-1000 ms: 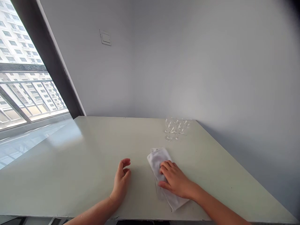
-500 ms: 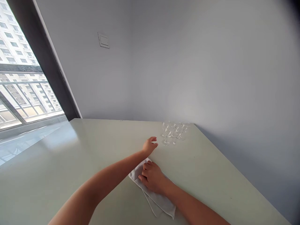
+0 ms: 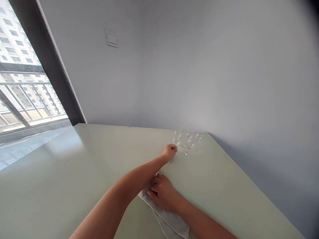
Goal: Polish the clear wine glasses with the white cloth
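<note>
At the far part of the table, my left hand (image 3: 169, 152) is closed around the stem of a clear stemmed wine glass (image 3: 177, 142), the leftmost one at the front of a group. Its foot is partly hidden by the hand. Several more wine glasses (image 3: 190, 143) stand close together to the right and behind it. Nearer to me, my right hand (image 3: 163, 193) rests with curled fingers on a folded white cloth (image 3: 171, 219), gripping its upper part. My left forearm passes over the cloth's left end and hides some of it.
The pale green table (image 3: 99, 156) meets a grey wall (image 3: 224, 83) behind and on the right. A light switch (image 3: 112, 39) is on the wall at upper left. A window with a balcony railing (image 3: 30, 99) lies beyond the table's left side.
My left hand has moved forward and right, from open beside the glasses to closed on one stem. My right hand stays on the cloth. The view has shifted slightly.
</note>
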Tool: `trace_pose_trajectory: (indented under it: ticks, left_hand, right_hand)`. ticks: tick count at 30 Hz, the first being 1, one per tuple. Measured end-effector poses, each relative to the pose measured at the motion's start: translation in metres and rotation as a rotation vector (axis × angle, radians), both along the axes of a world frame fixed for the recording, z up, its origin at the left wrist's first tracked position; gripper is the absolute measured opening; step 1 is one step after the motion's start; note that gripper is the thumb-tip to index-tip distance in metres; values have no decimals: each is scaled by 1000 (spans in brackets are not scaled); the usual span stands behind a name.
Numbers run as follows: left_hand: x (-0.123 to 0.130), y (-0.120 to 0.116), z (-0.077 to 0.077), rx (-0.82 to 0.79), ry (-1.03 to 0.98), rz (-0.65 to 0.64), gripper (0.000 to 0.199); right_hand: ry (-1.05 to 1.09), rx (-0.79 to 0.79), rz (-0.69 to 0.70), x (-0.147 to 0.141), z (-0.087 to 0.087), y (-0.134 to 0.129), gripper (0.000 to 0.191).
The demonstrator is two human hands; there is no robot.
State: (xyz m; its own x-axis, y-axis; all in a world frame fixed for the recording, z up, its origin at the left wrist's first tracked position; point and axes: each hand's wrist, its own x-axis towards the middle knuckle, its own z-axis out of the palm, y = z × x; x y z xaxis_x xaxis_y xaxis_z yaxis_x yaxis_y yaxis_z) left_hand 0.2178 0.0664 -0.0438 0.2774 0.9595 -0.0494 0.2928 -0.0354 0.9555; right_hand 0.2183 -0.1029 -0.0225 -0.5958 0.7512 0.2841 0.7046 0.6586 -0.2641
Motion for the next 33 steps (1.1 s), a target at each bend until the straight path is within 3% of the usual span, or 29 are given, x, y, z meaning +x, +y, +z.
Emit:
trace_pose_trajectory:
  ticks: [4,14,18,21,24,27,29,31,33]
  left_hand:
    - [-52,11,2,38,31,117,19]
    - [-268,37,25,39,155,589,9]
    - [-315,36,36,22,161,707,10]
    - [-329,31,43,2,142,759,11]
    - [-327,19,46,11,127,847,27]
    - [-310,0,43,65,122,1024,47]
    - [-290,-15,38,109,107,1085,49]
    - [-262,-25,34,147,78,1024,46]
    - [-225,-30,30,162,40,854,43]
  right_hand:
    - [-11,-11,-4,0,0,0,28]
    - [37,-24,3,-1,-1,-1,32]
    - [37,-31,7,-1,2,-2,34]
    - [32,-43,11,-1,4,-2,35]
    - [39,-38,9,-1,4,-2,34]
    - [39,-37,6,-1,1,-1,33]
    - [32,-34,6,-1,-2,0,32]
    - [27,-23,1,-2,-5,1,31]
    - [20,-9,-1,-2,-6,2,30]
